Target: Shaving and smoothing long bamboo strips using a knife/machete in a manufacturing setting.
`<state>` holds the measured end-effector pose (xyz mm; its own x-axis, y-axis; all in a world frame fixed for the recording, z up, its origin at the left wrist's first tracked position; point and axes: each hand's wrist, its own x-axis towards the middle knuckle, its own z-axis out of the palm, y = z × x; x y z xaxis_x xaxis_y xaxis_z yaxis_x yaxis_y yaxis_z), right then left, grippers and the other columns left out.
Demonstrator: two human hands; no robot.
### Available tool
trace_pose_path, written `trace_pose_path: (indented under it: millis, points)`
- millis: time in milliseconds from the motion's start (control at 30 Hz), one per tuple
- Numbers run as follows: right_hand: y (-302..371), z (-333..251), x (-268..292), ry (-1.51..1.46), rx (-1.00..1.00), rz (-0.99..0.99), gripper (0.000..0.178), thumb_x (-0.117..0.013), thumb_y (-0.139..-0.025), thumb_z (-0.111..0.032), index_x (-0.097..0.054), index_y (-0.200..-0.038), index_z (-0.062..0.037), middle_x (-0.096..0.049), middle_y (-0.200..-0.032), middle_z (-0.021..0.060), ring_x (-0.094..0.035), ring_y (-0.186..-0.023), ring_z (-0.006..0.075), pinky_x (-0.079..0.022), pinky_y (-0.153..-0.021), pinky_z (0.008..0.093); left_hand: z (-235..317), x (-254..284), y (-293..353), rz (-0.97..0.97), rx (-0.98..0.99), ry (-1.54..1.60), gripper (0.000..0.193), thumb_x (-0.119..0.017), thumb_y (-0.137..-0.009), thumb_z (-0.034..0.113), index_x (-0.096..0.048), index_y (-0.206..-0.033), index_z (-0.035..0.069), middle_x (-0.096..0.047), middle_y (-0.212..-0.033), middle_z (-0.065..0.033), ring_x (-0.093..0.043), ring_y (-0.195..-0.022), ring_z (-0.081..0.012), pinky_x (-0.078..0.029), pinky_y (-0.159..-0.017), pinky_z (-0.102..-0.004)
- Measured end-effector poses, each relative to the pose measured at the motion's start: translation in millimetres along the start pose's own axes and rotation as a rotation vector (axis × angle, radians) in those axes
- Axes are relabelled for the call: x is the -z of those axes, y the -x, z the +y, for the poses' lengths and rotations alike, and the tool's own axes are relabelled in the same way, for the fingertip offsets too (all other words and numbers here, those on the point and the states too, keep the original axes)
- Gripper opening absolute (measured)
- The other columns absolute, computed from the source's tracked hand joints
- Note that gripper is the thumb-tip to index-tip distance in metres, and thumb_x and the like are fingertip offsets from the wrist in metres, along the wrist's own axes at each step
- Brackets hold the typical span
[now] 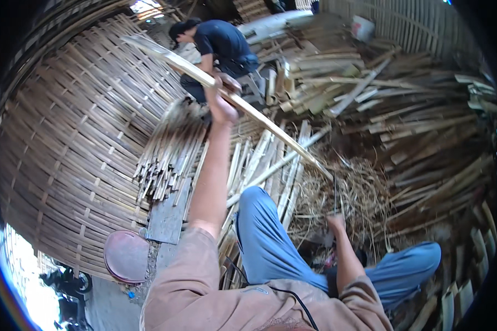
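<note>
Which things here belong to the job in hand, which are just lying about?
Likely in the job:
- long bamboo strip, in left hand
- thin dark tool, in right hand
- curly shavings

Apparently just lying about:
- whitish bucket
- round reddish-rimmed object

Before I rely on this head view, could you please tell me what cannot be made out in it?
In the head view:
Thin dark tool at the right hand: too small and blurred to tell its kind.
What the co-worker holds: blocked by the raised bamboo strip and left hand.
Whatever lies under the shavings: covered by them.
Motorbike-like shape at lower left: too dark for detail, beside bright glare.
</note>
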<state>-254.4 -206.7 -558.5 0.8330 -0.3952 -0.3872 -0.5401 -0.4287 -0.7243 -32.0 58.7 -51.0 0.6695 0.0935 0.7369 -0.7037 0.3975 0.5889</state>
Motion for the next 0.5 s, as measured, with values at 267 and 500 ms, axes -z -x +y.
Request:
trace_pose_path:
  millis: [267,500]
  points:
    - [20,-52,105,0.084,-0.104,-0.062,0.035,-0.066,-0.075,-0.02,-0.07,-0.092,0.0104,-0.073,-0.088,0.0219,-0.074,-0.085,0.0335,-0.055,-0.072,0.0418,-28,-21,51,0.037,0.17,0.257,0.053,-0.052,-0.099,0.051,-0.056,-0.116,0.001,-0.055,-0.082,-0.0045,-0.054,-0.073,-0.0175,-0.045,-0.067,-0.0318]
    - [54,-35,146,0.026,0.111,0.105,0.034,-0.066,-0.081,-0.027,-0.07,-0.096,0.0033,-0.073,-0.09,0.0235,-0.072,-0.087,0.0366,-0.054,-0.077,0.0453,-14,-41,35,0.059,0.24,0.181,0.043,-0.062,-0.1,0.044,-0.065,-0.104,0.001,-0.056,-0.077,-0.0017,-0.053,-0.067,-0.0121,-0.045,-0.06,-0.0277]
